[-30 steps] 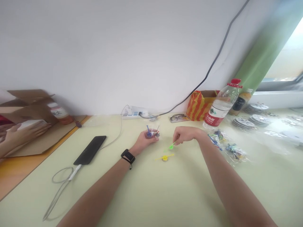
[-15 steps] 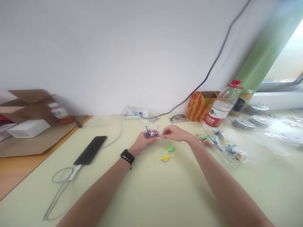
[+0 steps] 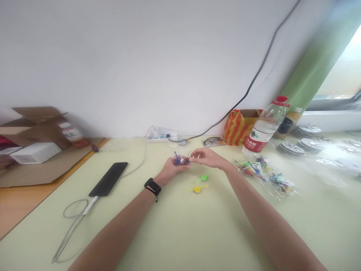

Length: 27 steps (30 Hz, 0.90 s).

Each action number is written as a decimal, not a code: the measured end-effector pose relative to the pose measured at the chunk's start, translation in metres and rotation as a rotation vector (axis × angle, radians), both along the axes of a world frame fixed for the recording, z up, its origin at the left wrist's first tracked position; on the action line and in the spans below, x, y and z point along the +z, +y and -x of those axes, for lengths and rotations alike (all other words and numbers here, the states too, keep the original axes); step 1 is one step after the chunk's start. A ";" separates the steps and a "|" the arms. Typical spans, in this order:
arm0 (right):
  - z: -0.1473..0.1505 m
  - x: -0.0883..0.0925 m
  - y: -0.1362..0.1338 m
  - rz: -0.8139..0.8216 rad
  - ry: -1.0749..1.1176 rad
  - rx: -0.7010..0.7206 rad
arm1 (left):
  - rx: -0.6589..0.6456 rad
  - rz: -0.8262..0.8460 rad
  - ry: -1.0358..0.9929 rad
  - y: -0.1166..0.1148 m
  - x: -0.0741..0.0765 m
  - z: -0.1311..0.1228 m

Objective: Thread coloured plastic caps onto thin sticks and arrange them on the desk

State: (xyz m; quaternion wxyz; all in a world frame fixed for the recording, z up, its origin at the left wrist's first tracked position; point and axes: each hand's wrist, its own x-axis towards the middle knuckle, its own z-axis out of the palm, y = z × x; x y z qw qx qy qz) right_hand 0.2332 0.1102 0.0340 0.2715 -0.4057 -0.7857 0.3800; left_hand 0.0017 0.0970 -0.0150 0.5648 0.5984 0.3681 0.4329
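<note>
Cupped at the middle of the table, my left hand point(image 3: 172, 168) is closed around a cluster of small plastic pieces point(image 3: 182, 161). Blue, white and dark parts show in it, with a blue stick pointing up. My right hand point(image 3: 205, 157) meets it from the right, thumb and fingers pinched at the edge of the cluster beside a thin dark stick. What the fingertips grip is too small to tell. Nearer me on the table lie a green piece point(image 3: 203, 178) with a round hub and a yellow piece point(image 3: 196, 189) with a long thin stick.
Bagged colourful pieces point(image 3: 279, 181) lie right, near a large water bottle point(image 3: 258, 137), a striped bag point(image 3: 235, 128) and stacked discs point(image 3: 290, 148). Left are a black phone-like slab point(image 3: 108, 178) on a cable and a cardboard box point(image 3: 42, 116). Another person's hand point(image 3: 6, 161) appears at the left edge.
My right hand has moved slightly left, its fingertips now against the pieces in my left hand. Another person's hand has come in at the left edge.
</note>
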 end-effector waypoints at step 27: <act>0.003 -0.003 0.000 0.168 0.109 0.039 | 0.064 0.037 0.072 0.003 -0.002 0.002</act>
